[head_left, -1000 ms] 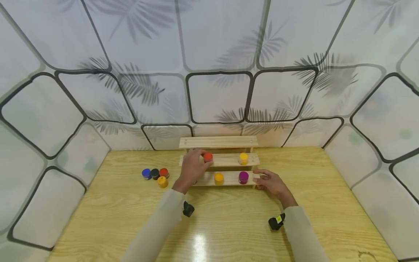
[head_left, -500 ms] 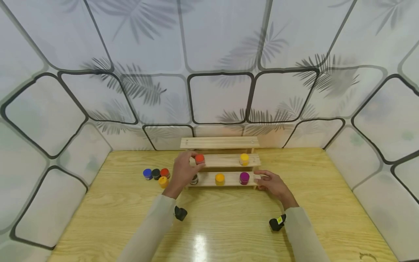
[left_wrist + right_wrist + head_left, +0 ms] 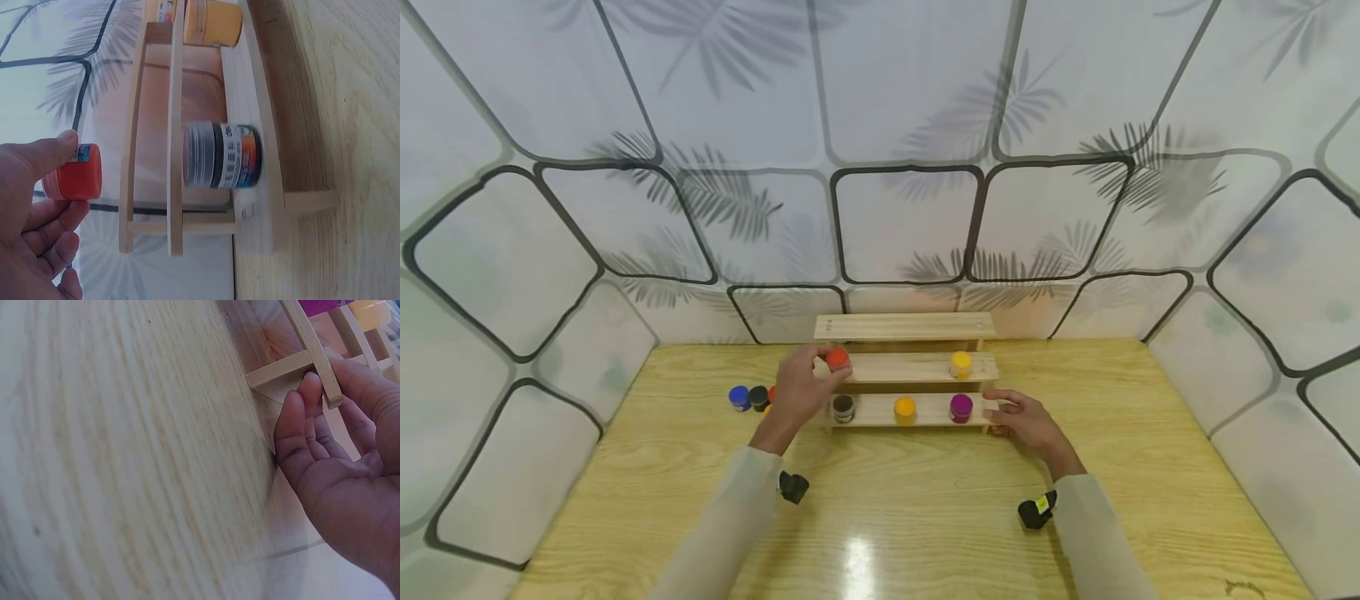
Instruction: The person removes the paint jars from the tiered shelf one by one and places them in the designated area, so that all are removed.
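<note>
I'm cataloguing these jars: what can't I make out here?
Head: red jar and orange jar on the table, mostly hidden by the left hand.
Left wrist: small lettering on the shelved black jar, too blurred to read.
Right wrist: purple jar, cut off by the top edge.

The wood-grain table [image 3: 925, 492] before me carries a three-step wooden rack [image 3: 905, 326]; its lowest step bears a dark jar [image 3: 843, 408], an orange jar [image 3: 905, 410] and a purple jar [image 3: 961, 408], its middle one a yellow jar [image 3: 961, 365], while left of it stand a blue jar [image 3: 740, 398] and a black jar [image 3: 759, 398]
</note>
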Demonstrator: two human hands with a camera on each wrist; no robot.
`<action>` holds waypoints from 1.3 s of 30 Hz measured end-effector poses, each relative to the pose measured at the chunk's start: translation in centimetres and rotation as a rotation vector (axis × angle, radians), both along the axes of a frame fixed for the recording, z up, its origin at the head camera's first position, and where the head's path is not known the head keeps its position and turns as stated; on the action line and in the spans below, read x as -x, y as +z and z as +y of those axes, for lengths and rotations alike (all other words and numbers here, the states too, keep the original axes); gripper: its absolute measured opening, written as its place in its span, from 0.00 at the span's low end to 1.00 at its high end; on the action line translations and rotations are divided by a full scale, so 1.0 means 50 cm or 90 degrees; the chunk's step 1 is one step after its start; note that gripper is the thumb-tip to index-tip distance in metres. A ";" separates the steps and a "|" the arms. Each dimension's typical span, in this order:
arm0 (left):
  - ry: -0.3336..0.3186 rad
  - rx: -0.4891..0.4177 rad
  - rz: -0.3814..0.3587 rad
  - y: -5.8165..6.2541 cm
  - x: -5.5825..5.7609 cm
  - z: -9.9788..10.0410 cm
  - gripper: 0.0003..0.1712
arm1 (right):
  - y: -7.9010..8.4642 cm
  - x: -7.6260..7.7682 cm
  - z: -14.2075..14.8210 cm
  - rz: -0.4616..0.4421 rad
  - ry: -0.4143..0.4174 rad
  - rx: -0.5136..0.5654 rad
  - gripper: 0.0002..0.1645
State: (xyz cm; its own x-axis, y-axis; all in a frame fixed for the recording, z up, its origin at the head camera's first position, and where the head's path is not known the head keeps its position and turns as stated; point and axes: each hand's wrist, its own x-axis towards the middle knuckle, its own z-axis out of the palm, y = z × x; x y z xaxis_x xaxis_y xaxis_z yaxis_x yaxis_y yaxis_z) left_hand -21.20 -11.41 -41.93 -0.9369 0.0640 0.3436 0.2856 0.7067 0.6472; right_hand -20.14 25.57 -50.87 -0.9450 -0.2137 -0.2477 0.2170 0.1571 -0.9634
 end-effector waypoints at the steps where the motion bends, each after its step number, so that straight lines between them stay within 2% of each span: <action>1: 0.002 0.002 0.010 0.000 -0.001 -0.005 0.23 | 0.001 0.000 -0.001 0.000 0.000 -0.002 0.33; 6: 0.022 0.017 0.038 -0.005 -0.007 -0.031 0.23 | 0.002 -0.002 -0.001 0.005 0.009 -0.005 0.33; 12: 0.032 0.015 0.033 -0.010 -0.014 -0.054 0.23 | -0.004 0.000 0.001 0.009 0.007 -0.009 0.33; 20: 0.058 0.005 -0.029 -0.023 -0.023 -0.084 0.23 | -0.006 0.000 0.000 0.000 0.004 0.010 0.33; 26: 0.083 -0.006 -0.031 -0.034 -0.028 -0.108 0.24 | -0.002 -0.001 0.000 0.006 0.002 0.014 0.32; 32: 0.125 -0.001 -0.054 -0.060 -0.042 -0.138 0.24 | -0.002 0.000 -0.001 0.011 0.007 0.003 0.32; 39: 0.137 0.014 -0.080 -0.078 -0.052 -0.158 0.28 | 0.000 -0.002 -0.002 0.006 0.005 0.007 0.33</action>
State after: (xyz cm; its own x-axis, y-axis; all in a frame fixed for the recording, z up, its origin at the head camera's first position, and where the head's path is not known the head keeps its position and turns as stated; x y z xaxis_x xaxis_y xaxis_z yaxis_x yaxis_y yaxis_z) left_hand -18.60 -19.33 -45.85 -0.9649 -0.1355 0.2250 0.0457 0.7571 0.6518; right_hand -20.04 25.49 -50.89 -0.9455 -0.2239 -0.2362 0.2065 0.1483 -0.9671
